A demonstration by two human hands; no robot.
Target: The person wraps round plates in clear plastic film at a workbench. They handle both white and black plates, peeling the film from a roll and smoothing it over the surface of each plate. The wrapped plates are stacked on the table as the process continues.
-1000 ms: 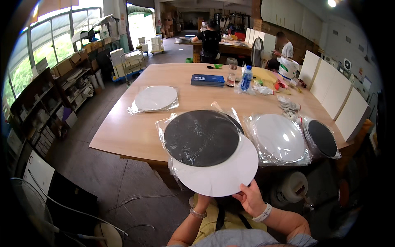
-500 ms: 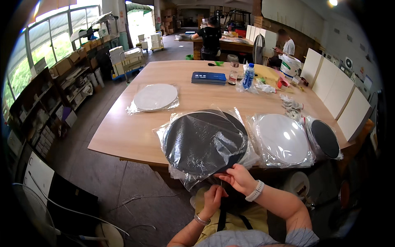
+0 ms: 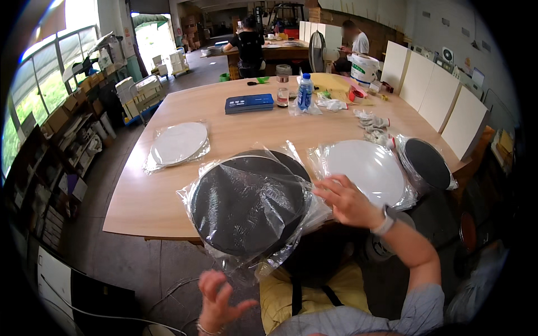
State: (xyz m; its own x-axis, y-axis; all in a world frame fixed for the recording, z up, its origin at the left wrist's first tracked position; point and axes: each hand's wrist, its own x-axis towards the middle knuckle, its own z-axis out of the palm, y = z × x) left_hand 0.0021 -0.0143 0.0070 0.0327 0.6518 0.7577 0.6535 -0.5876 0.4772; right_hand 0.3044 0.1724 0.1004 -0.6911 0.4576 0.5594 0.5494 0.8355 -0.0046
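In front of me, a stack of dark grey round discs (image 3: 246,207) in crinkled clear plastic bags (image 3: 274,260) lies at the table's near edge, its front overhanging. My right hand (image 3: 350,201) is at the right side of this stack, its fingers apart and reaching over the loose film. Whether the fingertips press on the film I cannot tell. My left hand (image 3: 218,305) is raised below the stack's front left, off the table, fingers spread and slightly blurred, holding nothing. Right of the stack lie bagged white discs (image 3: 364,171) and a smaller bagged dark disc (image 3: 427,163).
On the wooden table (image 3: 134,201) are a bagged white disc (image 3: 179,143), blue flat boxes (image 3: 249,103), a bottle (image 3: 305,92), a jar (image 3: 282,92) and gloves (image 3: 372,126). White panels (image 3: 431,78) stand along its right side. Two people work farther back.
My right hand has moved from the stack's front edge up to its right side. My left hand has dropped away to the left and spread its fingers. The view has shifted rightward.
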